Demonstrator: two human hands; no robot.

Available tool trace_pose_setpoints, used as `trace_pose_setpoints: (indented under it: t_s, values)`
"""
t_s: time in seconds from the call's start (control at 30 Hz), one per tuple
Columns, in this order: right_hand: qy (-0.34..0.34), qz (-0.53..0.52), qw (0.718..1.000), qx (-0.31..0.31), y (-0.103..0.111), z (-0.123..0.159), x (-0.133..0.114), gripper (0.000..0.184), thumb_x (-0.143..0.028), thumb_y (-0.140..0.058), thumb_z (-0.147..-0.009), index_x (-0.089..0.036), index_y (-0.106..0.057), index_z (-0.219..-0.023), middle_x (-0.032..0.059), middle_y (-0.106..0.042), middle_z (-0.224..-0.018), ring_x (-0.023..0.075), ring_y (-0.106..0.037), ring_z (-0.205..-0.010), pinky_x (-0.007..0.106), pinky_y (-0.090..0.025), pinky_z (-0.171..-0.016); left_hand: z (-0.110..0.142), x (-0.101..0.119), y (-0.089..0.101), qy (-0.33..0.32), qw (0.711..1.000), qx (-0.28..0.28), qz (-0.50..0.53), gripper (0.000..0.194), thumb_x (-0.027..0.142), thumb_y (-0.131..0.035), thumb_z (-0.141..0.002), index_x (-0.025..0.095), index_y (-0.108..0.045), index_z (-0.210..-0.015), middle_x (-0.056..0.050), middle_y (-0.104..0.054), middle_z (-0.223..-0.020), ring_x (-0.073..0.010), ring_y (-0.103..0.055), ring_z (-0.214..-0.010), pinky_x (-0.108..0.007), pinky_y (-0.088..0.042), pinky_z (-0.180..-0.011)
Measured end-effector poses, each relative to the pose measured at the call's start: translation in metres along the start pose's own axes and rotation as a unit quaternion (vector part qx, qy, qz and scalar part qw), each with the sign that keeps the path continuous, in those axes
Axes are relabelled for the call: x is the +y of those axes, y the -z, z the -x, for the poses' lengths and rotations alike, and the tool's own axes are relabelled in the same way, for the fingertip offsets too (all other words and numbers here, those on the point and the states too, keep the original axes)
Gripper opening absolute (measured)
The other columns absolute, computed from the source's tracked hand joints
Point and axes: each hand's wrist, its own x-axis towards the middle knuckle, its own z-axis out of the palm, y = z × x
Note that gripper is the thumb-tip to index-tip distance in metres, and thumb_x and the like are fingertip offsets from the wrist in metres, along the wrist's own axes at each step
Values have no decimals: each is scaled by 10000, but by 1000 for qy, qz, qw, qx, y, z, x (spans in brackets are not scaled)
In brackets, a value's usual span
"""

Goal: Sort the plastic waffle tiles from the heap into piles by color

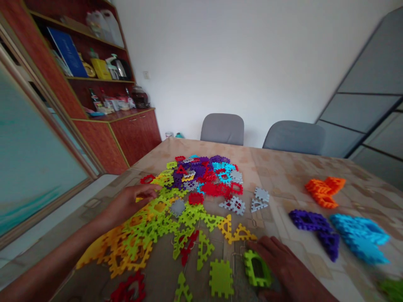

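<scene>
Pale wall [252,54] and two grey padded chairs [222,128] stand beyond the far edge of the counter [283,167], which wears a beige patterned cover. Treat the piece by your right fingers as the one to handle carefully: a lime-green, notched square frame [249,268], apparently plastic, with an arched window. It probably lifts best by two opposite edges, since the open window gives little to pinch; squaring the teeth before pressing should keep neighbouring pieces from catching. Your left fingers [153,191] would do well to take loose pieces one at a time, as the interlaced notches could drag others along.

The frame lies just beside your right fingers [267,247], which bend around its far and right sides; whether they grip it, you cannot tell from here. A solid lime-green notched square [221,277] lies to their left, and yellow notched triangles [242,233] sit just beyond their tips. Your left fingers are parted and loosely curled over the left side of a mixed-colour heap of flat notched pieces [192,209], with nothing clearly gripped. Right of your right fingers lie purple [310,220] and light-blue [359,235] notched stacks, with an orange notched stack [325,191] farther off.
</scene>
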Motion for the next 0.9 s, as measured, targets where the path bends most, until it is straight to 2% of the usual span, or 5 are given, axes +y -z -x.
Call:
trace_pose_setpoints:
  t_s: [0.3,0.53,0.63,0.7,0.9]
  values:
    - [-6,7,1000,-10,3,0,-3,823,-202,-715,-626,-212,-573,-1436,156,-555,-1470,418,-491,-1345,563,-402,-1115,19,-21,13,29,999,22,-27,446,560,-496,-995,219,-663,-1228,-1,-733,-1241,-276,-676,-1127,-362,-517,-993]
    - [2,11,1000,-6,3,-2,-5,828,-193,-702,-617,-209,-572,-1435,153,-568,-1454,404,-517,-1314,525,-422,-1098,25,-24,-5,-57,994,-45,-77,414,472,-666,-891,232,-707,-1225,-80,-719,-1275,-292,-660,-1164,-391,-486,-1042]
    - [3,8,1000,-5,3,-1,-4,818,-201,-718,-620,-211,-579,-1426,150,-583,-1433,407,-532,-1287,519,-438,-1078,19,-18,-15,-97,989,-59,-92,282,407,-561,-957,271,-757,-1105,-53,-766,-1136,-258,-697,-1064,-362,-515,-981]
    - [14,3,1000,7,3,2,-2,811,-220,-733,-639,-233,-570,-1433,131,-584,-1432,397,-529,-1289,505,-434,-1079,13,-16,-19,-110,987,-52,-102,351,416,-458,-999,256,-766,-1048,-72,-774,-1062,-257,-708,-1010,-367,-532,-939]
    - [44,-32,998,26,9,7,-2,788,-312,-750,-707,-251,-533,-1463,120,-600,-1415,377,-543,-1278,486,-444,-1069,0,-15,-27,-122,982,-58,-133,418,423,-649,-874,276,-689,-1262,-95,-713,-1262,-328,-646,-1164,-436,-491,-1019]
